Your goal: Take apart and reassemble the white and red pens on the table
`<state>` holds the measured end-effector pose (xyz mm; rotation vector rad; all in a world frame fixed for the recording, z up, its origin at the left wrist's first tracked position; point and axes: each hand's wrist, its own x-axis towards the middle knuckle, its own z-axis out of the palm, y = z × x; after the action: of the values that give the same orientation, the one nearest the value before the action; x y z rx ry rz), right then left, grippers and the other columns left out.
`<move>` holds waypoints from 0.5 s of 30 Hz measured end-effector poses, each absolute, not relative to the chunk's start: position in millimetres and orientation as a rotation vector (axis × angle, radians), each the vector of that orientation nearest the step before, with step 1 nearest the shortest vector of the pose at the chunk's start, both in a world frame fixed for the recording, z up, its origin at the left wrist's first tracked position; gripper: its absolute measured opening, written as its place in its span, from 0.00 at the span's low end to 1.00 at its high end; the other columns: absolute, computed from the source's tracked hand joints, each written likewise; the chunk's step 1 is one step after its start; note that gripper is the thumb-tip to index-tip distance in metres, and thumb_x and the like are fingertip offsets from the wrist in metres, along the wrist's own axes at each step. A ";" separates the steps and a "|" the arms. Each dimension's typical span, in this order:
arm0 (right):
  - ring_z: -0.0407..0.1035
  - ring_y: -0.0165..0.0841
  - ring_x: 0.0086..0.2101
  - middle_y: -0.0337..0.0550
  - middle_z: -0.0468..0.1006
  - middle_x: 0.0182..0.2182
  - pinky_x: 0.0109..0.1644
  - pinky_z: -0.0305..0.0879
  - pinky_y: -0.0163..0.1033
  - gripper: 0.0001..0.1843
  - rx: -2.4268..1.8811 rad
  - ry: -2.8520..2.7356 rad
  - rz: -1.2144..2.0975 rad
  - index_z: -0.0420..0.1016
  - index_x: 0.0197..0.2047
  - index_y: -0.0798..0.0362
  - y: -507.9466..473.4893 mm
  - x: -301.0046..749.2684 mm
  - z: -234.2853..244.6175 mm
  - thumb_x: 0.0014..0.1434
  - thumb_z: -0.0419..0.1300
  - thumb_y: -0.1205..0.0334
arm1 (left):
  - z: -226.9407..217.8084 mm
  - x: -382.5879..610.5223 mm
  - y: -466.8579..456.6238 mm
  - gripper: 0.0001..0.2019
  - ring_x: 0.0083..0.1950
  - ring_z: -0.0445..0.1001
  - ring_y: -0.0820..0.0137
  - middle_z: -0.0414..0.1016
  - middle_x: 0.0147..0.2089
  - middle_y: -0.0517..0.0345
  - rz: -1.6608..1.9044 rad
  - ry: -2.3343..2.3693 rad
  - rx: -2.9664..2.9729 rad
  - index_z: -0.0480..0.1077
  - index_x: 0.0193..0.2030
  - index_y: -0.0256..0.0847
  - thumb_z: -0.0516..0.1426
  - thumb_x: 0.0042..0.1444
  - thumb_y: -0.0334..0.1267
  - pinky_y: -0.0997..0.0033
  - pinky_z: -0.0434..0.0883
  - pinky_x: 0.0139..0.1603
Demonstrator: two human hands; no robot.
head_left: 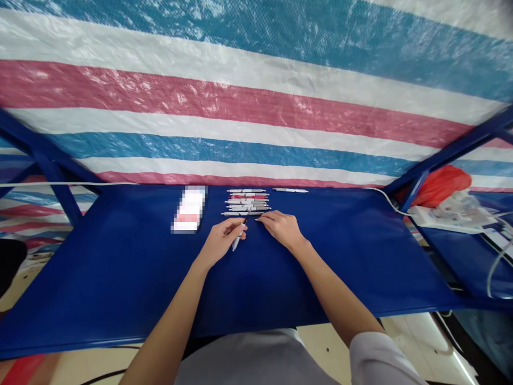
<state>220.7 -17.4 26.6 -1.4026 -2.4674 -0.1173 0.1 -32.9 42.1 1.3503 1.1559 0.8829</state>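
Note:
My left hand [223, 238] is closed round a white pen [237, 243], held at a slant with its dark end pointing up and away from me. My right hand [284, 229] rests low over the blue table, fingers pinched together. A tiny pale bit shows at its fingertips, too small to name. Just beyond both hands lies a stack of several pens [247, 202], side by side and roughly parallel, mostly white and grey with one red. Farther back to the right, one more white pen [290, 190] lies alone.
A pixelated white rectangular object [188, 211] lies left of the pens on the blue tabletop [344, 267]. Striped plastic sheeting [248, 96] hangs behind. Blue metal braces [414, 190] flank the table. At right sit a red bag [444, 184], a white tray [449, 219] and cables.

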 end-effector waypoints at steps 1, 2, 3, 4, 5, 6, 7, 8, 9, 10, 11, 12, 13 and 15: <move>0.73 0.31 0.41 0.37 0.81 0.46 0.36 0.62 0.33 0.16 -1.406 -2.471 -0.114 0.77 0.47 0.44 -16.2 219.9 26.3 0.66 0.50 0.64 | 41.9 1.0 -32.4 0.17 0.36 0.79 0.65 0.79 0.39 0.53 0.879 1.155 1.351 0.73 0.47 0.39 0.59 0.56 0.48 0.62 0.77 0.44; 0.73 0.31 0.42 0.37 0.81 0.46 0.36 0.62 0.33 0.16 -1.407 -2.472 -0.108 0.77 0.47 0.44 -14.6 218.7 26.0 0.66 0.49 0.64 | 41.5 1.9 -31.7 0.17 0.37 0.80 0.65 0.79 0.40 0.52 0.876 1.153 1.353 0.73 0.47 0.39 0.59 0.56 0.48 0.61 0.77 0.44; 0.73 0.31 0.42 0.37 0.81 0.46 0.36 0.62 0.33 0.16 -1.408 -2.471 -0.100 0.78 0.46 0.45 -12.8 217.3 25.7 0.66 0.49 0.64 | 40.9 2.6 -30.8 0.17 0.37 0.80 0.64 0.79 0.40 0.52 0.872 1.151 1.356 0.73 0.47 0.39 0.59 0.56 0.48 0.61 0.76 0.44; 0.73 0.31 0.43 0.37 0.81 0.46 0.36 0.62 0.33 0.16 -1.405 -2.467 -0.087 0.78 0.46 0.45 -11.0 215.9 25.6 0.66 0.49 0.64 | 40.0 3.0 -29.8 0.17 0.37 0.80 0.64 0.80 0.40 0.52 0.869 1.149 1.360 0.73 0.47 0.39 0.59 0.56 0.48 0.61 0.76 0.44; 0.73 0.31 0.43 0.37 0.81 0.46 0.36 0.63 0.33 0.16 -1.402 -2.461 -0.071 0.78 0.46 0.45 -9.3 214.7 25.7 0.66 0.49 0.64 | 39.1 3.2 -28.7 0.17 0.37 0.80 0.64 0.80 0.40 0.52 0.869 1.147 1.364 0.73 0.47 0.39 0.59 0.56 0.48 0.60 0.76 0.44; 0.73 0.31 0.43 0.38 0.81 0.46 0.36 0.63 0.33 0.16 -1.399 -2.451 -0.050 0.78 0.46 0.45 -7.9 213.8 26.0 0.66 0.49 0.65 | 38.3 3.1 -27.5 0.17 0.37 0.80 0.64 0.80 0.40 0.52 0.870 1.146 1.367 0.73 0.47 0.39 0.59 0.56 0.48 0.60 0.76 0.45; 0.73 0.32 0.43 0.39 0.81 0.46 0.37 0.64 0.33 0.16 -1.399 -2.437 -0.025 0.78 0.46 0.45 -6.9 213.3 26.5 0.66 0.49 0.65 | 37.7 2.8 -26.4 0.17 0.37 0.80 0.64 0.80 0.39 0.52 0.872 1.145 1.369 0.73 0.47 0.39 0.59 0.56 0.48 0.59 0.76 0.45; 0.74 0.32 0.43 0.39 0.81 0.45 0.37 0.64 0.33 0.16 -1.400 -2.418 0.003 0.78 0.46 0.45 -6.4 213.1 27.2 0.66 0.49 0.64 | 37.5 2.5 -25.3 0.18 0.37 0.80 0.64 0.80 0.39 0.52 0.875 1.147 1.369 0.73 0.47 0.39 0.59 0.55 0.48 0.59 0.76 0.44; 0.74 0.33 0.43 0.39 0.81 0.45 0.37 0.65 0.34 0.16 -1.404 -2.389 0.038 0.78 0.46 0.45 -6.4 213.2 28.2 0.66 0.49 0.64 | 37.7 2.2 -24.4 0.17 0.37 0.80 0.64 0.80 0.39 0.52 0.876 1.149 1.370 0.73 0.47 0.39 0.59 0.55 0.48 0.59 0.76 0.44; 0.74 0.33 0.43 0.39 0.81 0.45 0.38 0.66 0.34 0.16 -1.408 -2.345 0.079 0.78 0.46 0.44 -6.9 213.3 29.4 0.65 0.50 0.64 | 38.3 2.0 -23.7 0.17 0.37 0.80 0.63 0.80 0.39 0.52 0.877 1.151 1.373 0.74 0.47 0.39 0.59 0.55 0.48 0.59 0.76 0.44; 0.74 0.34 0.44 0.39 0.81 0.46 0.39 0.67 0.35 0.15 -1.417 -2.279 0.129 0.78 0.46 0.44 -7.8 213.3 30.9 0.65 0.51 0.63 | 39.4 2.2 -23.2 0.17 0.37 0.80 0.64 0.80 0.39 0.52 0.879 1.152 1.378 0.74 0.46 0.39 0.59 0.55 0.48 0.59 0.76 0.44; 0.74 0.35 0.45 0.39 0.81 0.46 0.41 0.68 0.36 0.14 -1.425 -2.190 0.194 0.78 0.46 0.43 -9.1 212.8 32.7 0.64 0.52 0.63 | 40.7 2.7 -22.9 0.17 0.37 0.79 0.64 0.80 0.39 0.52 0.881 1.152 1.384 0.74 0.46 0.39 0.59 0.55 0.48 0.59 0.76 0.44; 0.74 0.35 0.46 0.38 0.81 0.46 0.43 0.69 0.37 0.13 -1.431 -2.075 0.281 0.78 0.46 0.42 -10.7 211.7 34.8 0.63 0.54 0.62 | 42.3 3.5 -22.8 0.17 0.37 0.79 0.64 0.80 0.39 0.52 0.885 1.153 1.390 0.74 0.46 0.39 0.59 0.55 0.48 0.59 0.77 0.44; 0.75 0.36 0.45 0.38 0.81 0.45 0.47 0.70 0.39 0.12 -1.414 -1.775 0.525 0.79 0.45 0.42 -14.9 207.3 39.4 0.60 0.58 0.59 | 45.0 6.3 -23.1 0.18 0.37 0.79 0.64 0.80 0.39 0.52 0.899 1.160 1.405 0.74 0.46 0.39 0.59 0.55 0.48 0.59 0.77 0.44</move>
<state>207.3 -14.9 39.4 -1.4139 -1.7747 0.5245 6.3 -23.1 45.0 1.4049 1.1604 0.8992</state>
